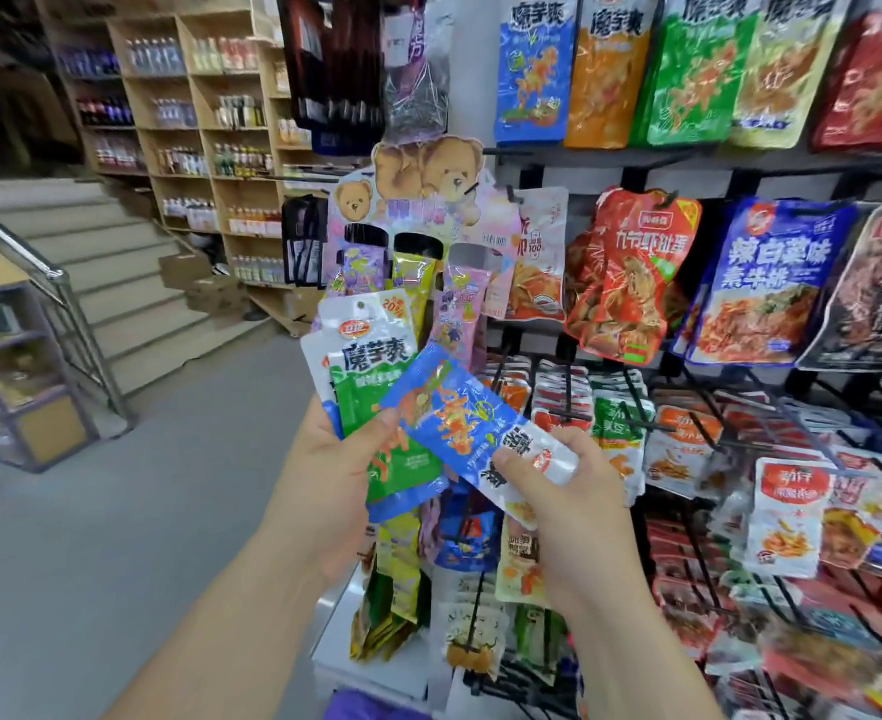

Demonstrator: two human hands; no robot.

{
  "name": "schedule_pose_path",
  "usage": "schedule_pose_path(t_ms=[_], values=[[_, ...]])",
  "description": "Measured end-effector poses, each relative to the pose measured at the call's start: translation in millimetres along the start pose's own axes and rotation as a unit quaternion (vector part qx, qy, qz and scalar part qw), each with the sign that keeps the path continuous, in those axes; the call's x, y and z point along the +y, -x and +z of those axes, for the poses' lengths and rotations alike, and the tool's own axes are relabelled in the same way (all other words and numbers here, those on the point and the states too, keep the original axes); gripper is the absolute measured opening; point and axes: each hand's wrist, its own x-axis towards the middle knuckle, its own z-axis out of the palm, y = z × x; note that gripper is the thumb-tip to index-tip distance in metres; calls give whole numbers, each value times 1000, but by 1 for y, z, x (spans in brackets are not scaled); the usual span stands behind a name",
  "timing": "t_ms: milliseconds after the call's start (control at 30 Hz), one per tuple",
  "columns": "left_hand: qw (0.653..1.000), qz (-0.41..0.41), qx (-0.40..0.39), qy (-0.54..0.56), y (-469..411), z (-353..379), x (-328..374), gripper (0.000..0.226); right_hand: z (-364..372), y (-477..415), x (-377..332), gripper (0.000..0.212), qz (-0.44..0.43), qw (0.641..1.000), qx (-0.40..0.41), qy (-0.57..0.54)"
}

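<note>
My left hand (pixel 332 475) grips a small stack of snack packets, the front one green and white (pixel 371 376), held upright in front of the rack. My right hand (pixel 558 491) pinches a blue and white snack packet (pixel 459 423) by its white end; the packet lies tilted, its blue end overlapping the green one. The two hands are close together at the centre of the view.
A wire rack (pixel 636 163) of hanging snack bags fills the right side, with small packets on pegs (pixel 688 444) below. A bear-printed display card (pixel 428 189) hangs behind the hands. Wooden bottle shelves (pixel 210 127), stairs (pixel 116 262) and a metal railing (pixel 54 272) lie to the left.
</note>
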Motion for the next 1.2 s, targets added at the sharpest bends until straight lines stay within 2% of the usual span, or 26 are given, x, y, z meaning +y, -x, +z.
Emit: schedule_pose_path(t_ms=[67,200,333,433,467,567,700,733,833,933,1033,1200], values=[[1000,4,-4,-19,-14,-13,6,17,7,-7,-4,24,-33,998,12,43],[997,17,-66,-30,-42,-36,23,21,38,-19,-19,25,-71,996,28,42],[990,37,-134,-30,-74,-49,40,29,72,-34,-35,8,-124,988,84,30],[982,49,-179,-29,-93,-48,54,31,90,-46,-54,36,-182,973,142,22],[980,54,-191,-28,-99,-46,58,32,94,-49,-65,36,-202,966,155,34],[974,74,-214,-20,-112,-32,75,35,97,-56,-104,17,-257,950,154,89],[965,107,-239,4,-120,0,99,33,88,-68,-165,12,-296,940,145,91],[963,110,-248,11,-119,10,103,33,88,-72,-180,15,-307,934,147,106],[964,109,-242,28,-121,42,107,28,86,-98,-219,46,-337,908,156,192],[968,94,-224,58,-126,75,104,29,88,-121,-254,40,-344,892,140,258],[963,52,-236,119,-129,96,102,31,98,-138,-285,36,-366,857,131,337],[950,59,-249,181,-128,105,100,43,108,-164,-305,36,-389,843,119,351]])
